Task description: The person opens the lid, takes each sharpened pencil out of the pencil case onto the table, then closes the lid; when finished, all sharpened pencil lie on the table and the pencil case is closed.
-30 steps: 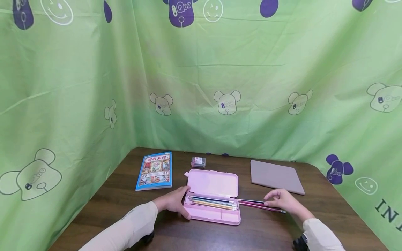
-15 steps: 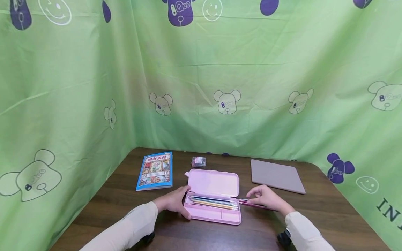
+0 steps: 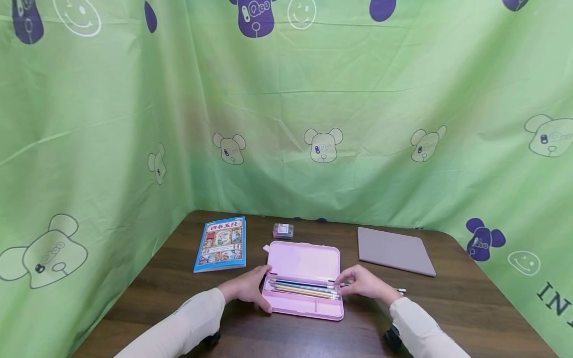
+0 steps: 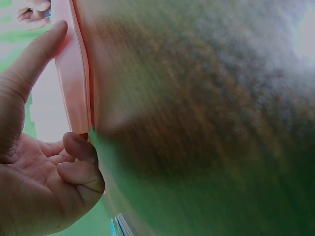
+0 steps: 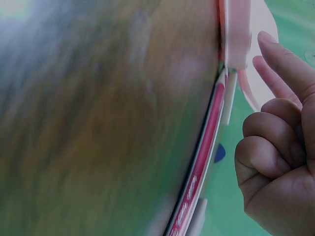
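Note:
The pink pencil case point(image 3: 304, 309) lies with its lid folded back, and several pencils point(image 3: 300, 287) rest in its rear compartment. My left hand point(image 3: 247, 284) grips the case's left end; in the left wrist view the thumb presses the front wall while the other fingers curl at the end. At the right end, my right hand point(image 3: 364, 282) has thumb and index finger reaching over the rim by the pencil ends. Nothing shows between those two fingers in the right wrist view, where the other fingers are curled. A red pencil point(image 5: 211, 118) lies on the table beside a dark one.
A blue-edged book point(image 3: 221, 243) lies at the back left. Behind the case sits a small clear box point(image 3: 283, 231), and a flat grey laptop-like slab point(image 3: 394, 251) is at the back right. Green printed cloth point(image 3: 277, 179) hangs around the wooden table point(image 3: 340, 343).
My right hand has moved left along the loose pencils to the right end of the pencil case. The left hand has kept its grip on the case.

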The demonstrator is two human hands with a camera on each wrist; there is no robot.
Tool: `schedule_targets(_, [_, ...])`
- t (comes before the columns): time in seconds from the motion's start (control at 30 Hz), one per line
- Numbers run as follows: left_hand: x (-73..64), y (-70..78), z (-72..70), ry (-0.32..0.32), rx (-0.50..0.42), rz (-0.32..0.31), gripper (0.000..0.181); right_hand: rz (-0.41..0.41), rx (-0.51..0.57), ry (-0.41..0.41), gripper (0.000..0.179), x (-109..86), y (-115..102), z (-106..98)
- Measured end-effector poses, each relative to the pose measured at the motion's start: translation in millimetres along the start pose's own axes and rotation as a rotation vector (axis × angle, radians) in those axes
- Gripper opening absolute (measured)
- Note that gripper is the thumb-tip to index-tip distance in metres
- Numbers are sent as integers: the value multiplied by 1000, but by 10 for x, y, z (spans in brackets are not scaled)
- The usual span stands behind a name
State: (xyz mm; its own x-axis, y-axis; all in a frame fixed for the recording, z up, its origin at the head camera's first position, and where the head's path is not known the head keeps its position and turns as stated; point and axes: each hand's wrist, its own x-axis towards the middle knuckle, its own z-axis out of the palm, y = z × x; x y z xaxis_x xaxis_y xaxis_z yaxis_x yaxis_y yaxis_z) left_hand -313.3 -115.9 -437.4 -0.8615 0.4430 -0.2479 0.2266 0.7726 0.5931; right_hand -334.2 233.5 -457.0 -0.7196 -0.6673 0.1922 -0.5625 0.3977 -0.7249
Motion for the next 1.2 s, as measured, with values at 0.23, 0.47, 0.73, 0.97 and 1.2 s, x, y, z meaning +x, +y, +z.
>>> schedule_targets(0.23, [-17, 4, 1, 2, -16, 0, 103, 154, 18, -48, 27, 98, -73, 93])
schedule_targets(0.47, [-10, -26, 18, 0, -23, -8, 103, 176, -39, -77, 20, 128, -90, 145])
schedule_targets(0.73, [-9, 0, 9, 7, -15, 5, 103, 218, -77, -87, 15, 162, -78, 159])
schedule_targets(0.97, [-10, 3, 3, 5, -11, 14, 103, 221, -75, -90, 11, 166, -116, 158])
schedule_targets(1.2, [-2, 0, 3, 5, -7, 11, 103, 220, -86, -84, 11, 157, -148, 162])
